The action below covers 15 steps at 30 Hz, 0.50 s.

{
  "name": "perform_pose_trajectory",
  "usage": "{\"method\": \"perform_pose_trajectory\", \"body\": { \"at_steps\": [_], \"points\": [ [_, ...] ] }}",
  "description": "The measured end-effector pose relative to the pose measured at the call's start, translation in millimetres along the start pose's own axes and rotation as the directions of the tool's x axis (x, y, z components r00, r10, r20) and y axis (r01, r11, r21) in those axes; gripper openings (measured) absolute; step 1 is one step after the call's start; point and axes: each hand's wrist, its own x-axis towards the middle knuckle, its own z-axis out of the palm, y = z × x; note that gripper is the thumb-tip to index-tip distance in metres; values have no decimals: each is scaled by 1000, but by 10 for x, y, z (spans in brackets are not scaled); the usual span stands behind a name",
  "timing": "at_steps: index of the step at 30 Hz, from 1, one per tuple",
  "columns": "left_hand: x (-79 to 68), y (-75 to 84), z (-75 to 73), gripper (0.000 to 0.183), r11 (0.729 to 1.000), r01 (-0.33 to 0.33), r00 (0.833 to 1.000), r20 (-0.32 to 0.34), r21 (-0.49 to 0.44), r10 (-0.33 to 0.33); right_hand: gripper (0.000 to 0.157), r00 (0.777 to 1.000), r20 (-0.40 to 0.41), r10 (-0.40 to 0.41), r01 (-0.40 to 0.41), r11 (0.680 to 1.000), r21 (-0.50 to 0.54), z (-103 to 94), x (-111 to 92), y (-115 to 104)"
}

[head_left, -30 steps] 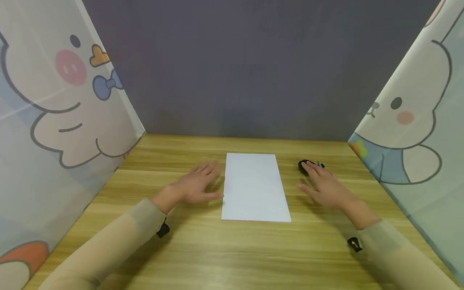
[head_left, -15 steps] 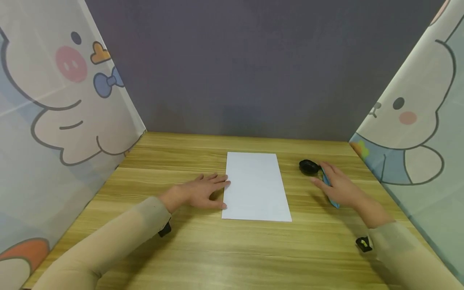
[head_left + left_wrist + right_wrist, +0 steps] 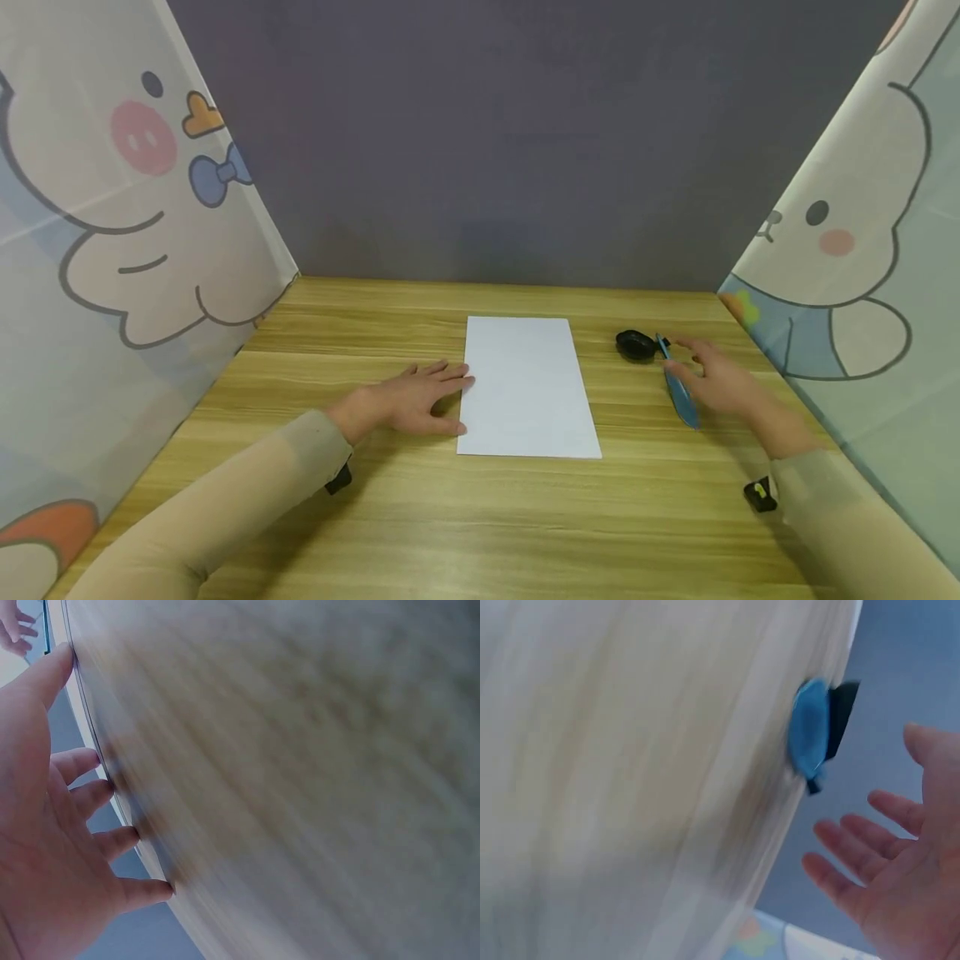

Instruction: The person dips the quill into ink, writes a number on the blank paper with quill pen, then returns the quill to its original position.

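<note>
A white sheet of paper (image 3: 527, 387) lies in the middle of the wooden table in the head view. My left hand (image 3: 420, 402) rests at its left edge with fingers spread, the fingertips touching or just over the paper's margin. On the right lies a slim blue leaf-shaped thing (image 3: 681, 398), its kind unclear. A black oval thing (image 3: 636, 345) sits by its far end. My right hand (image 3: 716, 379) hovers beside the blue thing, thumb overlapping it in the head view. From the right wrist view, the loosely spread fingers (image 3: 847, 851) look apart from the blue thing and hold nothing.
The wooden table (image 3: 480, 517) runs back to a dark grey panel (image 3: 495, 150). Cloth screens with cartoon animals, a left screen (image 3: 82, 375) and a right screen (image 3: 892, 400), stand along both sides.
My right hand has shifted right, off the black oval thing and then slightly away from the blue thing, uncovering both. My left hand has moved slightly right and down onto the paper's edge.
</note>
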Motion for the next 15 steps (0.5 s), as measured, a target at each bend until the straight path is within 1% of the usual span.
{"method": "perform_pose_trajectory", "body": {
  "at_steps": [3, 9, 12, 15],
  "points": [
    [-11, 5, -3, 93, 1000, -1, 1000, -1, -7, 1, 63, 1000, -4, 7, -7, 1000, 9, -17, 21, 124],
    [-17, 19, -21, 93, 1000, 7, 1000, 2, -10, -7, 43, 1000, -8, -13, 14, 999, 30, -57, 85, 325],
    [-15, 22, -26, 92, 1000, 7, 1000, -2, -14, -7, 36, 1000, 1, -27, 27, 999, 26, -74, 129, 384],
    [-10, 22, -18, 92, 1000, 6, 1000, 2, -8, -6, 32, 998, 15, -66, 66, 998, 26, -79, 178, 425]
  ]
}}
